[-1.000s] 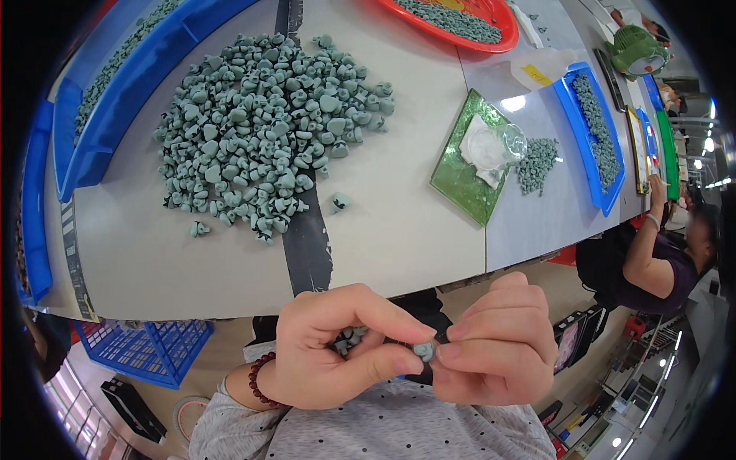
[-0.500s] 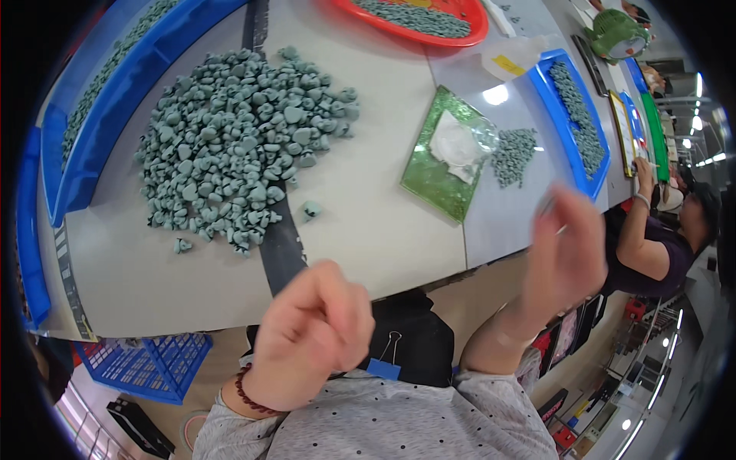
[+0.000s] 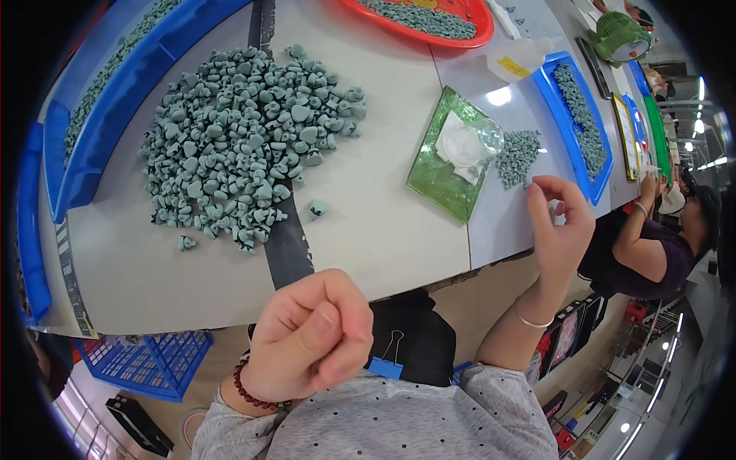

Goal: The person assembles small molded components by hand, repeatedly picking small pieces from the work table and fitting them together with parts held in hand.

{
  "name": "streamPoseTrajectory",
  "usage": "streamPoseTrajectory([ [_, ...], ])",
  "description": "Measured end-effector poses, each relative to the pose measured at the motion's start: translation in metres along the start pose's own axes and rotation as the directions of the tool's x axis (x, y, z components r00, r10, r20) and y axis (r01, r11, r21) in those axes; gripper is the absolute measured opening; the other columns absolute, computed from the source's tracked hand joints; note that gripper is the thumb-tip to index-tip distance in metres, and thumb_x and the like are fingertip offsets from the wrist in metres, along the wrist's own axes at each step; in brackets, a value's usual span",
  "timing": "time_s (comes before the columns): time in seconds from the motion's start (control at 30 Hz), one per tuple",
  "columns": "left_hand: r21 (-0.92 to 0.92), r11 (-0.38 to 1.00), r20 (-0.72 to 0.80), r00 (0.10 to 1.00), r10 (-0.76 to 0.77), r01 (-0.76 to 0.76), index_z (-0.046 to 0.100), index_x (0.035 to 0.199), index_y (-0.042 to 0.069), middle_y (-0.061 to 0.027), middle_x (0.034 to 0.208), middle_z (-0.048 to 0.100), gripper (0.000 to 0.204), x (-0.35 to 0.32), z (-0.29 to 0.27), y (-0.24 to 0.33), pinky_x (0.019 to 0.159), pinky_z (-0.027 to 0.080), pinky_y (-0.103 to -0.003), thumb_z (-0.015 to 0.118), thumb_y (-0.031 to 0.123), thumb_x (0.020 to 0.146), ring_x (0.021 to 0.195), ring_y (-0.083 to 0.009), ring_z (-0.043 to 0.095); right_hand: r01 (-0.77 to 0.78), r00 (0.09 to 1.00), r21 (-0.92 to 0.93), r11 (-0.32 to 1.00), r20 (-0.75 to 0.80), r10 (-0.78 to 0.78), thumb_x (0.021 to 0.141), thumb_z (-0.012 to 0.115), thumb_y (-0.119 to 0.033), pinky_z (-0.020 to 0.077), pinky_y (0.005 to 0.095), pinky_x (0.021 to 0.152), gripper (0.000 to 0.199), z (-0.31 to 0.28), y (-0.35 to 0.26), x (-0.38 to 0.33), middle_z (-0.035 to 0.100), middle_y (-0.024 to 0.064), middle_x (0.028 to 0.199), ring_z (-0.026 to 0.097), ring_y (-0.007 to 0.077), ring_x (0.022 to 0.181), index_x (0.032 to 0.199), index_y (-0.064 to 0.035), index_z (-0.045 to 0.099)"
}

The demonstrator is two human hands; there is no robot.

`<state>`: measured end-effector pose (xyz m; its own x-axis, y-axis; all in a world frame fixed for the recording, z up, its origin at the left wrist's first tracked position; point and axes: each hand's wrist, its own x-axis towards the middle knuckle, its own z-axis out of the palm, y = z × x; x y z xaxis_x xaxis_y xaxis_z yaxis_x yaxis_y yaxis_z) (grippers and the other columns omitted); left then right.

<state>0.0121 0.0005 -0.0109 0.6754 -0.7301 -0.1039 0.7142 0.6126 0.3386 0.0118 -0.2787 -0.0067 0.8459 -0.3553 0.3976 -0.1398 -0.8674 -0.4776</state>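
Note:
My left hand [image 3: 318, 333] is closed in a loose fist above the table's front edge, thumb over the curled fingers. Whatever it may hold is hidden. At the right, my right hand [image 3: 563, 226] brings thumb and forefinger together at the near edge of a heap of tiny grey-green pieces [image 3: 518, 157]. Anything between those fingertips is too small to make out. To the left of that heap lies a shiny green square pad [image 3: 437, 178], carrying a white patch [image 3: 460, 149] and a small clear round dish [image 3: 484, 138].
A big pile of larger grey-green pieces [image 3: 238, 146] covers the left side, one piece [image 3: 317, 208] lying apart. Blue trays [image 3: 80, 184] [image 3: 606, 172] stand at both sides, a red tray [image 3: 429, 38] at the back. A co-worker [image 3: 652, 249] sits at the right.
My right hand has moved forward and slightly left to the small heap, its thumb and forefinger now meeting there. My left fist has turned so that the thumb shows.

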Motion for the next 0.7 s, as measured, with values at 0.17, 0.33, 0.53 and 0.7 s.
streamPoseTrajectory([
  [0.17,0.260,0.959,-0.069,0.988,0.137,-0.115,0.053,0.078,0.001,0.0001,0.062,0.043,0.034,-0.003,0.002,-0.002,0.048,0.028,-0.021,0.044,0.031,0.093,0.052,-0.0053,0.032,0.069,0.995,-0.044,0.997,-0.067,-0.072,0.071,0.062,0.000,0.0364,0.0211,0.056,0.006,0.008,-0.008,-0.006,0.057,0.0038,0.067,0.051,0.0093,0.062,0.076,0.0022,0.061],
  [0.33,0.683,0.685,-0.029,0.928,0.372,-0.254,0.057,0.080,-0.001,-0.0015,0.063,0.046,0.020,-0.002,0.007,-0.004,0.051,0.030,-0.021,0.051,0.018,0.086,0.054,-0.0080,0.037,0.113,0.988,-0.033,0.993,-0.106,-0.116,0.070,0.059,0.006,0.0364,0.0213,0.056,0.006,0.012,-0.013,-0.010,0.056,0.0062,0.067,0.051,0.0105,0.062,0.076,0.0050,0.058],
  [0.53,0.928,0.079,0.310,0.873,0.377,-0.364,0.057,0.075,0.000,-0.0046,0.065,0.048,0.008,0.009,0.017,-0.001,0.043,0.027,-0.023,0.053,0.007,0.074,0.051,-0.0107,0.038,0.533,0.843,0.343,0.773,-0.135,-0.521,0.051,0.066,-0.002,0.0327,0.0277,0.052,0.023,-0.008,-0.085,-0.049,0.058,0.0024,0.071,0.051,0.0166,0.059,0.074,-0.0063,0.062],
  [0.7,0.962,0.035,0.241,0.899,0.366,-0.272,0.056,0.076,0.001,-0.0047,0.065,0.048,0.008,0.009,0.013,-0.006,0.044,0.031,-0.024,0.053,-0.004,0.070,0.052,-0.0130,0.041,0.556,0.811,0.420,0.717,-0.086,-0.578,0.051,0.070,-0.003,0.0328,0.0281,0.053,0.028,0.011,-0.086,-0.059,0.059,0.0020,0.073,0.052,0.0156,0.061,0.079,-0.0063,0.065],
])
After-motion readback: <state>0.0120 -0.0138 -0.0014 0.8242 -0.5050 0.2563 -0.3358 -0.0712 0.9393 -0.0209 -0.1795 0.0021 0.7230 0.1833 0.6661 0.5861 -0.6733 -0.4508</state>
